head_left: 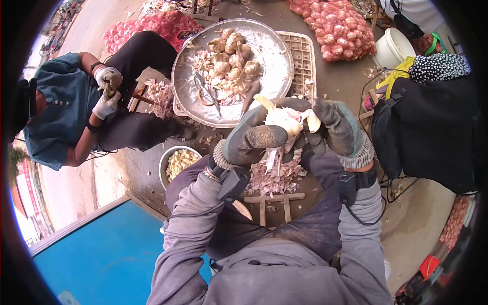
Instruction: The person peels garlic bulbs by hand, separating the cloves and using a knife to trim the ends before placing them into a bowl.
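Both of my hands wear grey-black gloves and meet over the near edge of a round metal tray (185, 96). My left hand (259, 136) is closed round a partly peeled garlic bulb (284, 120), thumb across its front, with loose skin hanging below. A peeled clove (313, 122) is pinched between the fingers of my right hand (335, 127), at the bulb's right side. On the tray lie whole garlic bulbs (236, 61), loose skins and cloves, and scissors (204, 96).
Left, a co-worker (66, 109) in white gloves handles something. A bowl of peeled cloves (182, 163) stands by my left knee. Skins (277, 175) lie between my legs. Mesh garlic sacks (335, 30), a white bucket (394, 48) and a black-clothed bundle (432, 127) are beyond and right.
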The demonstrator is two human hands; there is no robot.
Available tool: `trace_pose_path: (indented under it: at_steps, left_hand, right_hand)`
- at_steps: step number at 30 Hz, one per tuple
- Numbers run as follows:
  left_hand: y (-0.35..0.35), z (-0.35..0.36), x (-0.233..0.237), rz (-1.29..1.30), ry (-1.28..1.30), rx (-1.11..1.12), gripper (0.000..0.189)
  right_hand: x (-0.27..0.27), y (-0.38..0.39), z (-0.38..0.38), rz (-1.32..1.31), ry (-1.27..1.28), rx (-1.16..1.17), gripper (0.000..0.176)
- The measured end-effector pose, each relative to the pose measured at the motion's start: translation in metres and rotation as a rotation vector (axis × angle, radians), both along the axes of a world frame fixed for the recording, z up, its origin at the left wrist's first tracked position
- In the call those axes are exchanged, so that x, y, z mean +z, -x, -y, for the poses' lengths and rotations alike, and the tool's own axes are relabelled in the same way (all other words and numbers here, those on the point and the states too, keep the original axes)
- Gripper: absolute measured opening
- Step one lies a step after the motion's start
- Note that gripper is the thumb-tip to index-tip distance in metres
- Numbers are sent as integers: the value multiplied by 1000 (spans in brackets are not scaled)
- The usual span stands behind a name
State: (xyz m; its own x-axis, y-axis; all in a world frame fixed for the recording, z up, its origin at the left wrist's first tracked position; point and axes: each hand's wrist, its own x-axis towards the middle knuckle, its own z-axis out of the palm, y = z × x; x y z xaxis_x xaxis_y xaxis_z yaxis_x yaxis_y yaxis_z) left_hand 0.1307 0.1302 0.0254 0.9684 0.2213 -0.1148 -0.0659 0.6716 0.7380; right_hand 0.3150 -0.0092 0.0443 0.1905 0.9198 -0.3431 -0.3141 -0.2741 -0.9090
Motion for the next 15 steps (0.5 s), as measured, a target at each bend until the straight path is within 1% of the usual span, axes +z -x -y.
trace_pose_path:
  at_steps: [1,3,4,5,6,7,8,11,13,14,15]
  left_hand:
    - [1,-1,-1,-7,-47,-16,86]
    - [5,-7,0,-3,-47,-41,86]
    - [6,-9,0,-10,-48,-70,85]
    - [6,-9,2,-6,-47,-65,85]
    - [6,-8,7,-21,12,-39,84]
    - [6,-8,10,-35,72,-13,82]
    - [7,-9,11,-30,73,-10,82]
    - [7,-13,13,-39,6,39,83]
    - [8,-14,14,72,120,91,81]
    - [10,-16,10,44,243,99,77]
    - [9,-18,8,49,242,100,77]
  right_hand:
    - [0,0,0,-12,12,2,55]
    - [-11,0,0,-17,25,9,54]
    - [-27,0,1,3,-70,-30,53]
    - [-30,1,-1,21,-165,-68,53]
    - [-28,-2,0,24,-165,-64,53]
    - [-21,-6,2,-89,-127,17,53]
    - [-15,-7,2,-201,-89,97,53]
    - [-8,-6,2,-255,-69,56,51]
    - [-9,-2,-1,-246,-92,22,51]
    - [-11,-1,-2,-241,-116,-15,51]
    - [-13,-3,-1,-237,-117,-14,51]
